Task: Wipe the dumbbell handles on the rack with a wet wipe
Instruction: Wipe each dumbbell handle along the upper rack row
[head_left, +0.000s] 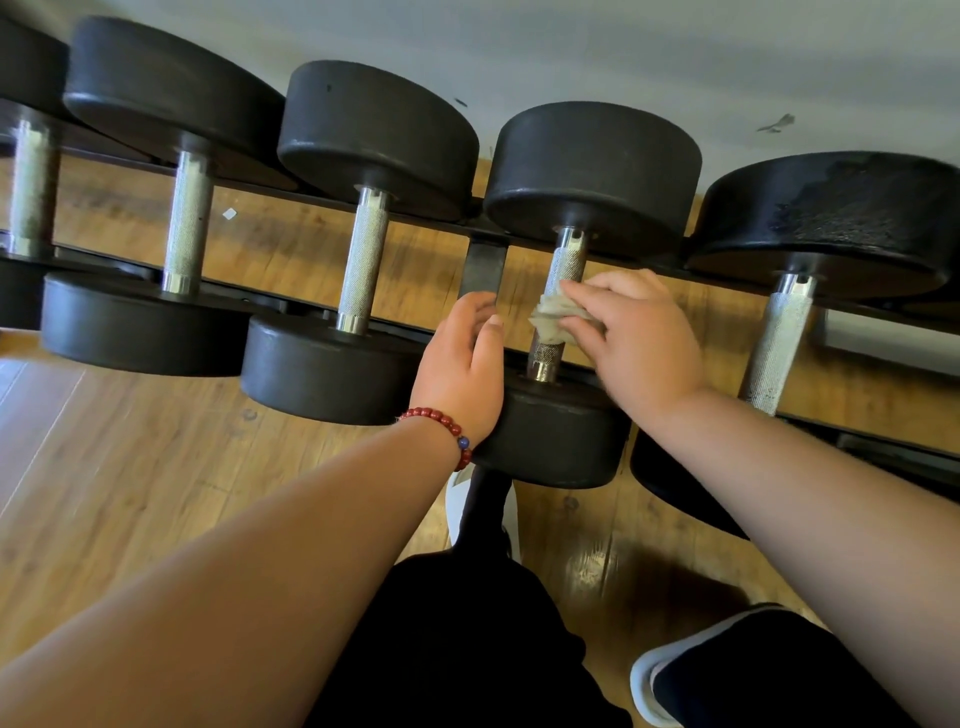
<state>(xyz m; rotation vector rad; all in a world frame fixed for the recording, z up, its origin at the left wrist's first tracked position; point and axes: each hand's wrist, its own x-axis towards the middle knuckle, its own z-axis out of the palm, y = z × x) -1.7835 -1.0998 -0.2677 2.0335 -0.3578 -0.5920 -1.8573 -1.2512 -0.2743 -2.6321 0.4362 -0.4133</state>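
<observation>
While your right hand (639, 343) curls its fingers over the crumpled wet wipe (553, 314) and pinches it against the knurled handle (566, 262) of the fourth dumbbell from the left, wrap the wipe fully round the bar rather than dabbing one face. Your left hand (462, 364) lies relaxed, fingers loosely curved and holding nothing, at the edge of that dumbbell's near head (550, 436). Press down there so the weight does not roll on the rack (485, 265) as you rub. Work the wipe from the near collar to the far one, twisting as you go, since the knurling likely traps grime. The wipe looks grey, so turn it to a cleaner face if you can. The next handle (779, 338) lies bare just to the right.
</observation>
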